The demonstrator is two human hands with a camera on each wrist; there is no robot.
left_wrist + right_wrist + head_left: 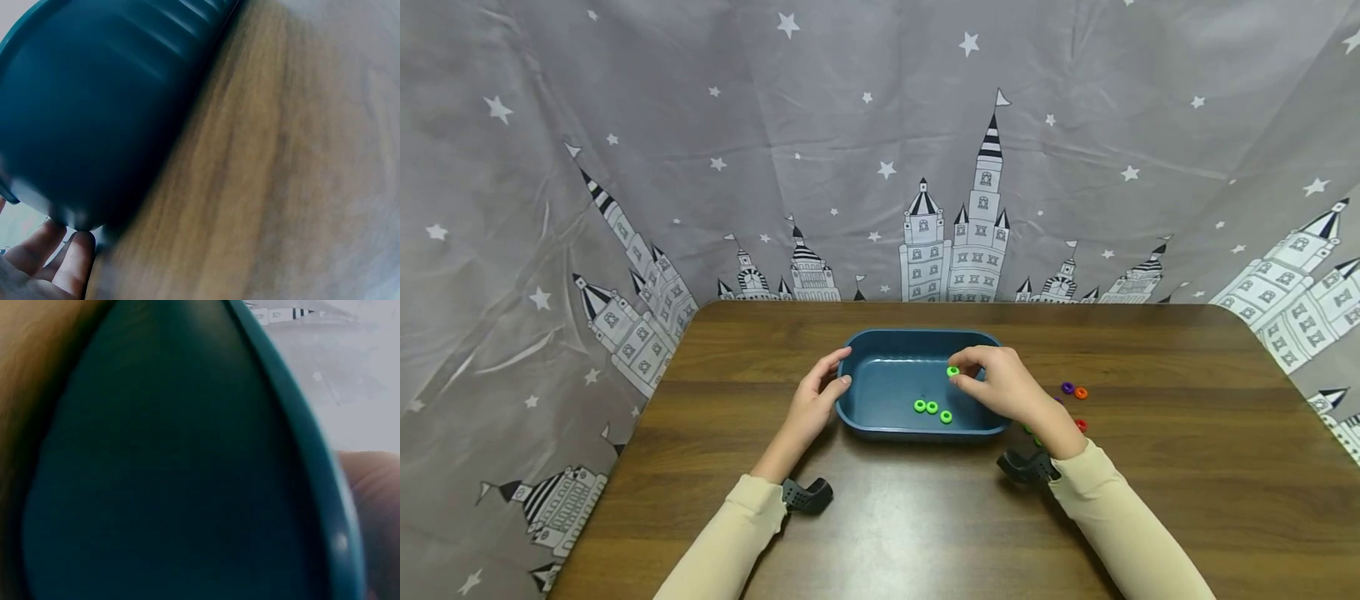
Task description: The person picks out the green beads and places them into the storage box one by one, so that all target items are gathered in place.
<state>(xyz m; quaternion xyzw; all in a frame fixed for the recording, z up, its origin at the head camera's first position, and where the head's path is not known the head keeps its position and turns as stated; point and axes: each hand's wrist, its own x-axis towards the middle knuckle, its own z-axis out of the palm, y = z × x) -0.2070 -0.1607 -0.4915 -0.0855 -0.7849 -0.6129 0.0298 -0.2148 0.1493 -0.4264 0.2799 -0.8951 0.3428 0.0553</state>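
A dark blue tray [887,432] stands on the table, three small green rings lying on its floor, one of them a green ring [946,417] near the front wall. Over the tray's right side, my right hand [1000,385] pinches another green ring [952,372] between thumb and fingertips. My left hand [815,402] holds the tray's left end, thumb at the rim. In the left wrist view, fingers [75,265] touch the outside of the tray wall [94,112]. The right wrist view shows mostly tray wall [175,456]; the pinched ring is hidden there.
Right of the tray lie a purple ring [1067,388], an orange ring [1081,393] and a red ring [1081,426]. More rings are partly covered by the right wrist. A grey curtain [850,167] with castles hangs behind the wooden table [1187,433].
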